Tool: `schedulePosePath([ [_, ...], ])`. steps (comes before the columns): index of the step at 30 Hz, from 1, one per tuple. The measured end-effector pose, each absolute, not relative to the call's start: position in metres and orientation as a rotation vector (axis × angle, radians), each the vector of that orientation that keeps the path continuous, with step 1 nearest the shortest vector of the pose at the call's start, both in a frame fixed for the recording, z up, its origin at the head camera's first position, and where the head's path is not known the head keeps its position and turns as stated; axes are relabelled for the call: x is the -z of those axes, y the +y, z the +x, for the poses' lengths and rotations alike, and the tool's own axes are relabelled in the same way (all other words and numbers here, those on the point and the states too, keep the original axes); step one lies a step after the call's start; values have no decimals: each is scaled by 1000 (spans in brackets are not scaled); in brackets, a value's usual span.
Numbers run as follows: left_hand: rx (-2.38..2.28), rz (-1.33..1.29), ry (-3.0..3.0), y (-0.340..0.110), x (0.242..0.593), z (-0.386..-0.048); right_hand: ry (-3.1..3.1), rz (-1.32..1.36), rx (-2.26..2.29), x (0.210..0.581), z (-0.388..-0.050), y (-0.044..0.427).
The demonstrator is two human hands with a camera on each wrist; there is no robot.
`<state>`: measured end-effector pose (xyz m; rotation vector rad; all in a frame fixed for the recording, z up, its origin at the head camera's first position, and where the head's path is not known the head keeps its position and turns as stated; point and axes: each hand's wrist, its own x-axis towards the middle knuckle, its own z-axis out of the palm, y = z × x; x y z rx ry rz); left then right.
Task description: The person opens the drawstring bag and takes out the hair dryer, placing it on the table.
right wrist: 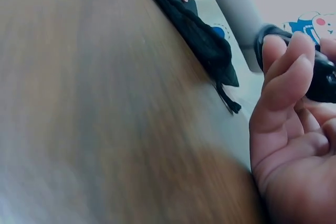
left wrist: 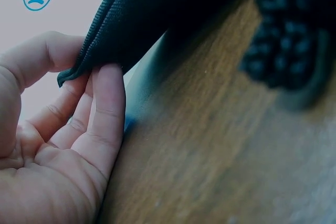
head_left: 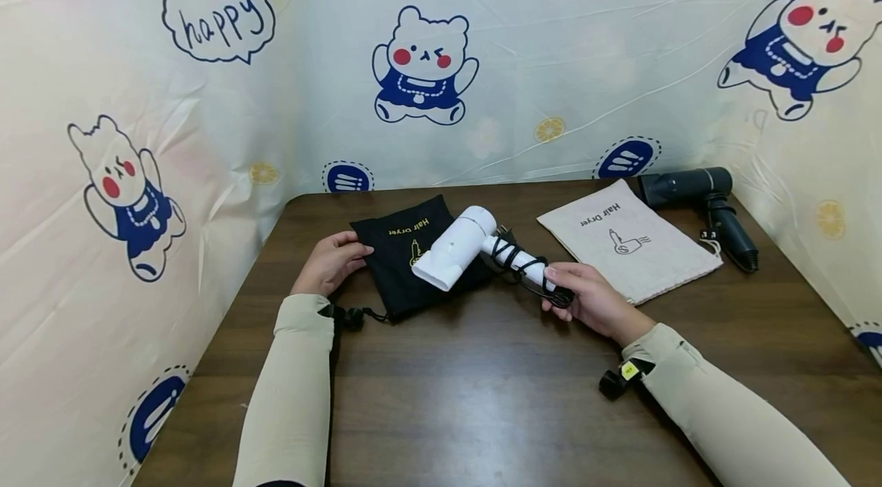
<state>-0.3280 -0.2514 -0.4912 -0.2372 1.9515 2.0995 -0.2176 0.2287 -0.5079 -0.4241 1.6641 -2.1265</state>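
My left hand (head_left: 332,263) pinches the left edge of a black drawstring bag (head_left: 387,276) printed "Hair Dryer". In the left wrist view, thumb and fingers (left wrist: 108,103) close on a corner of the dark cloth (left wrist: 131,19). My right hand (head_left: 596,302) grips the end of the handle of a white hair dryer (head_left: 456,248), whose black cord (head_left: 508,259) is wound round the handle. The dryer's head is over the bag and hides part of it. In the right wrist view, curled fingers (right wrist: 286,82) hold the handle end and cord, partly cut off by the frame.
A pale cloth bag (head_left: 630,246), also printed "Hair Dryer", lies at the back right of the brown table (head_left: 441,403). Beyond its right side lies a black hair dryer (head_left: 689,187) with a folded-down handle. Patterned cloth (head_left: 510,73) hangs behind and at both sides.
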Motion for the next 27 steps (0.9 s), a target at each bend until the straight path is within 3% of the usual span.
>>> schedulePosePath([
  [27, -2082, -226, 1988, -250, 493, -329, 1730, -131, 2257, 501, -225, 199],
])
